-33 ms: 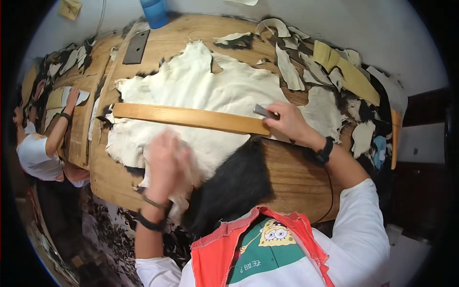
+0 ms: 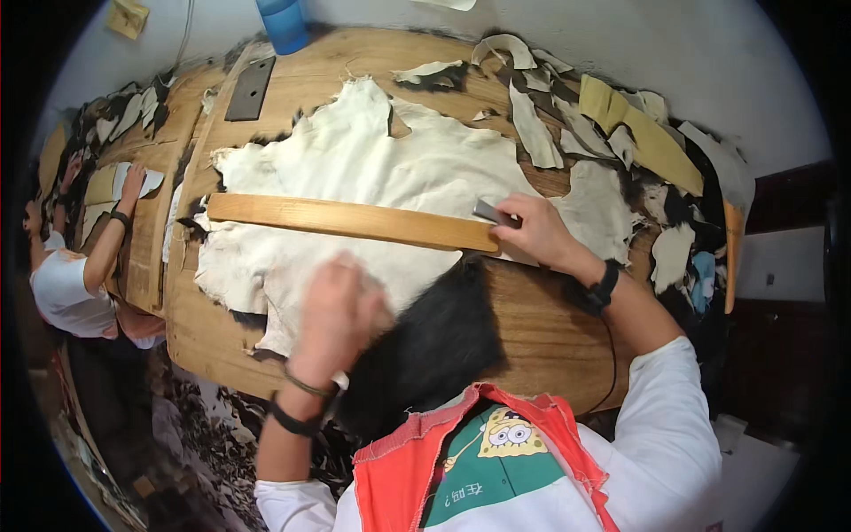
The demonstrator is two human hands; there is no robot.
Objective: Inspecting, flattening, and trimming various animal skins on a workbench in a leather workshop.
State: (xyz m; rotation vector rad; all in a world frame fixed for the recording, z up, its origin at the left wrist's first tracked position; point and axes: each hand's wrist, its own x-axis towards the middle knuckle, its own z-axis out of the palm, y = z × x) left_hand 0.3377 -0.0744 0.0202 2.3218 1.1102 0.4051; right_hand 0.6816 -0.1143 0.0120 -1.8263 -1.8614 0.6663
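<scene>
A pale animal hide [image 2: 310, 160], skin side up, is spread on the wooden table. Across it lies a long flat wooden strip [image 2: 355, 218]. My right hand [image 2: 539, 232] is closed on a small grey metal tool [image 2: 493, 213] over the strip's right end; I cannot make out its working edge. My left hand [image 2: 341, 310] is smeared by motion above the hide's front part, left of a black furry piece [image 2: 434, 341]. Its fingers are too blurred to show whether they hold anything. The black piece reaches toward the table's front edge, near my body.
Hide offcuts [image 2: 536, 124] and a yellowish sheet [image 2: 660, 151] are heaped at the back right. A dark flat plate [image 2: 250, 90] and a blue container [image 2: 284, 27] are at the back left. Further left, another person [image 2: 75, 288] works at an adjoining table. Scraps litter the floor.
My left hand has shifted right and slightly toward my body, uncovering more of the hide's front left part. My right hand, the metal tool and the strip have barely moved.
</scene>
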